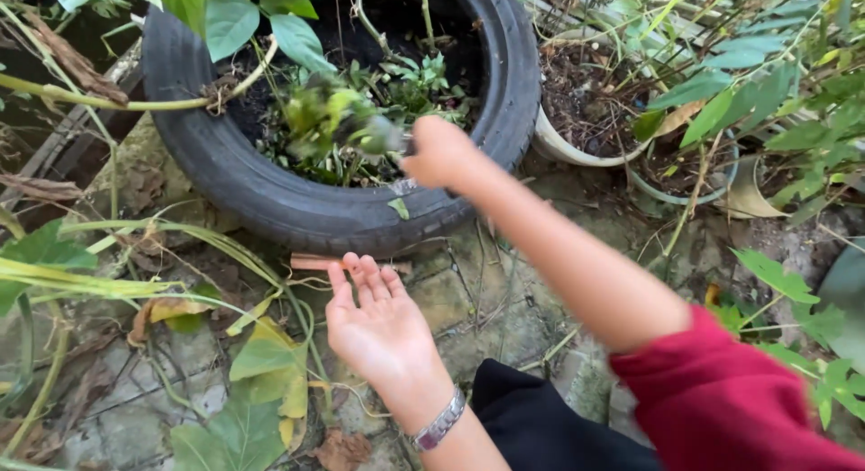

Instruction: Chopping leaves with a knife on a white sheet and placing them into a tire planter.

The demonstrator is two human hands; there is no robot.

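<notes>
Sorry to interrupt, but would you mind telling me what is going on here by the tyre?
A person is crouched over an old tyre used as a planter, filled with soil and small green plants. Their right hand is closed around a blurred clump of green plants just above the soil. Their left hand, with a metal wristband, is held open, palm up, over the paved ground in front of the tyre. A pale pot of soil stands beside the tyre.
</notes>
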